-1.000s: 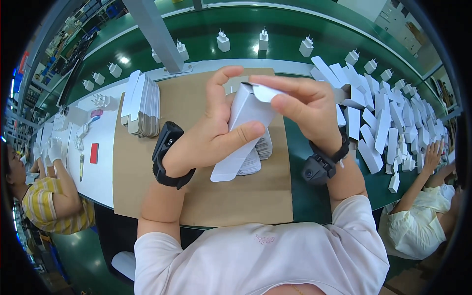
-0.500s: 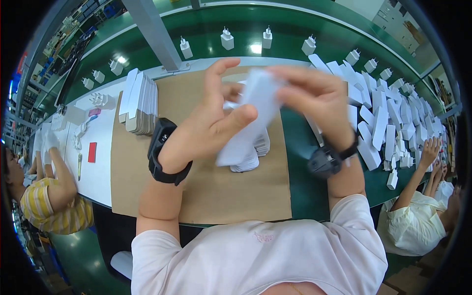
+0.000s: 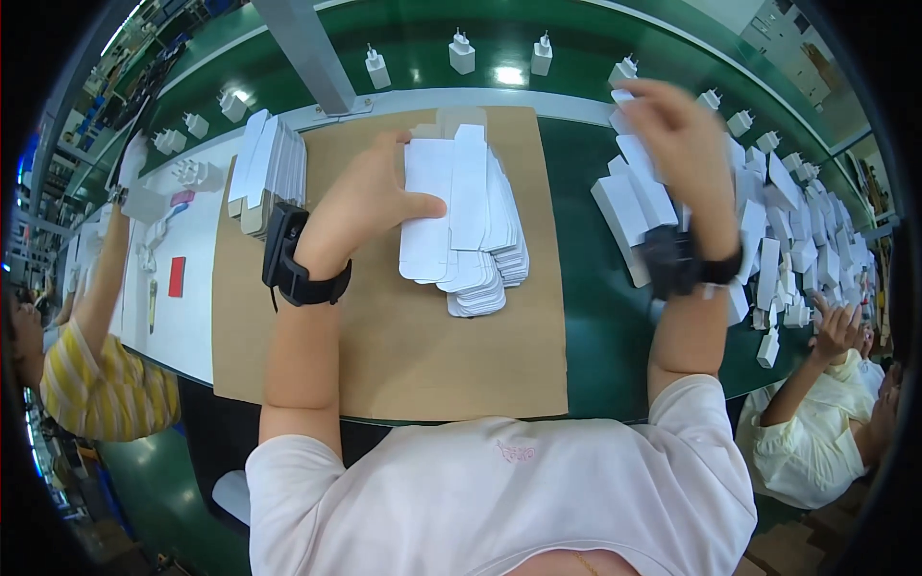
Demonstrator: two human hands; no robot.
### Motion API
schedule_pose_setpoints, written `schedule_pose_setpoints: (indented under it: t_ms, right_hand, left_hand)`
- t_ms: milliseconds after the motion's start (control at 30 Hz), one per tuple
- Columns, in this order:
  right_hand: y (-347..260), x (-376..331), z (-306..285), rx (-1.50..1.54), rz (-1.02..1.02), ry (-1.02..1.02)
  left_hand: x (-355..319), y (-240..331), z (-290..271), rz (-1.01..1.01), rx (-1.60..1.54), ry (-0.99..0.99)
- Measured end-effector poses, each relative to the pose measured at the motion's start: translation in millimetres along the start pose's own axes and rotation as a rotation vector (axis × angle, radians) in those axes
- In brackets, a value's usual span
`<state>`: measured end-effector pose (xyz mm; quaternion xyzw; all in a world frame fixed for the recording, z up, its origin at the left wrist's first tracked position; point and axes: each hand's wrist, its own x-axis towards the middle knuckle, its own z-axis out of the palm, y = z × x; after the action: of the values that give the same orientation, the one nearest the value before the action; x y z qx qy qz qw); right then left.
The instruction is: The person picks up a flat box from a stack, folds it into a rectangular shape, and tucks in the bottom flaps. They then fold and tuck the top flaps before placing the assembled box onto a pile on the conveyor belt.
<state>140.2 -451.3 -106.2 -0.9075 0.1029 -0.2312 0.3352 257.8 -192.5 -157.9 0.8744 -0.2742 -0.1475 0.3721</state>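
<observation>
On the brown cardboard sheet (image 3: 384,360) lies a stack of flat, unfolded white cartons (image 3: 495,221), fanned toward me. My left hand (image 3: 355,211) grips the left edge of the top flat carton (image 3: 427,245), thumb over its face and fingers at its far left corner. Off to the right, my right hand (image 3: 687,149) hovers over the near-left end of a heap of folded white boxes (image 3: 624,206). It is smeared by motion. A white end shows by its fingertips, and I cannot make out whether they hold it.
Another stack of flat cartons (image 3: 269,168) stands at the sheet's far left. White plug chargers (image 3: 462,53) line the green bench beyond. A grey post (image 3: 307,58) rises behind the sheet. Co-workers sit at left (image 3: 106,384) and right (image 3: 816,413). A red card (image 3: 177,276) lies leftward.
The white carton that was between my hands has left the middle. My right hand has swung right to the heap; my left has taken hold of a flat carton on the stack.
</observation>
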Motion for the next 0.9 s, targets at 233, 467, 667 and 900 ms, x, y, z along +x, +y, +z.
schedule_pose_setpoints:
  t_ms: [233, 467, 667, 900]
  right_hand:
    - [-3.2, -11.5, 81.6, 0.068, -0.220, -0.323]
    - [-23.3, -21.9, 79.7, 0.255, -0.233, -0.246]
    - [-41.7, -28.9, 61.7, 0.421, -0.162, -0.120]
    - [-33.9, -29.2, 51.5, 0.525, -0.243, -0.141]
  left_hand:
    - [-6.2, 26.7, -11.5, -0.172, -0.076, -0.206]
    - [-25.4, 40.7, -13.5, 0.024, -0.199, -0.063]
    - [-38.7, 51.0, 5.0, 0.172, -0.033, 0.067]
    - [-23.8, 46.9, 28.7, 0.639, -0.441, -0.031]
